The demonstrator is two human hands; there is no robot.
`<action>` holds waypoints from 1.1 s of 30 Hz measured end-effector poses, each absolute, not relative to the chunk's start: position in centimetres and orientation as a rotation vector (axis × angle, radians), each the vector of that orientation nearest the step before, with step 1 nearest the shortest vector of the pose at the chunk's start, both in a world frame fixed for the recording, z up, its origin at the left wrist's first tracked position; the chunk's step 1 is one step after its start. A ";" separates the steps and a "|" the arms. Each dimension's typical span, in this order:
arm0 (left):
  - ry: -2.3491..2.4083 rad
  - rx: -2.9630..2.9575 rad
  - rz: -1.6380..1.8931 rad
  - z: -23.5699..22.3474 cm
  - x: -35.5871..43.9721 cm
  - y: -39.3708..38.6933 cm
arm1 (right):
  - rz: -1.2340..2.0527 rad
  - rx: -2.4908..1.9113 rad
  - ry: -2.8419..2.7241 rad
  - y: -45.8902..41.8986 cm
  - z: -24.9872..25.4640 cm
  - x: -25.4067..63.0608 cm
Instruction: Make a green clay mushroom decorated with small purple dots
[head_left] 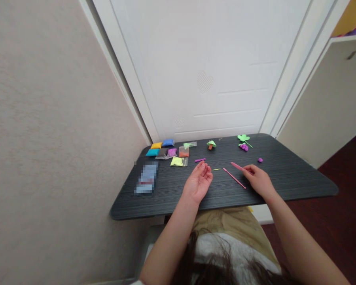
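Observation:
My right hand [258, 180] is closed around the handle of a pink modelling tool [236, 166], whose flat blade points left above the dark table. Just left of that hand lies a second, thin pink modelling tool [234, 178]. My left hand [198, 183] is turned palm up with its fingers loosely curled, and nothing shows in it. Beyond its fingertips is a purple strip of clay [199, 160]. Between the two hands rests a thin yellow strip [216, 169]. A small purple clay ball [260, 160] sits beyond my right hand.
Bags of coloured clay, including a yellow one [177, 161] and a blue one [168, 142], lie at the back left. A clay mushroom [211, 145], a green clover shape [243, 137] and a purple grape cluster [243, 147] stand at the back. A blurred rectangle [147, 178] lies left.

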State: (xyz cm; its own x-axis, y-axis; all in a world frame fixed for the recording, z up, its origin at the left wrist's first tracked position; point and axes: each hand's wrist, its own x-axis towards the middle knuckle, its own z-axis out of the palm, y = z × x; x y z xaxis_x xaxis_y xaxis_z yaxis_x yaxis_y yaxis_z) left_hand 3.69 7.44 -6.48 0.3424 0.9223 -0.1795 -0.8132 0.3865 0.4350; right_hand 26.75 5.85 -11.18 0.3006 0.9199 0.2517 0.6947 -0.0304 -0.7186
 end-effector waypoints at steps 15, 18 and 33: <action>0.348 0.329 1.177 -5.2 2.7 6.5 | 0.352 -1.819 -1.461 5.7 -11.3 26.9; 0.342 0.330 1.191 -5.0 2.6 6.4 | 0.346 -1.829 -1.455 5.8 -11.4 26.9; 0.337 0.344 1.233 -4.7 2.4 6.0 | 0.334 -1.872 -1.454 5.8 -11.3 26.7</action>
State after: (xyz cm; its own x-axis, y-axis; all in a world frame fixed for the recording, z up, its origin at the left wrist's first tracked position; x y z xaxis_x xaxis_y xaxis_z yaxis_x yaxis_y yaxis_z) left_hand 2.35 5.98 -4.66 0.2953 0.9532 -0.0641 -0.8530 0.2933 0.4317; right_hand 26.70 5.84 -11.25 0.3268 0.9182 0.2239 0.7283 -0.0937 -0.6788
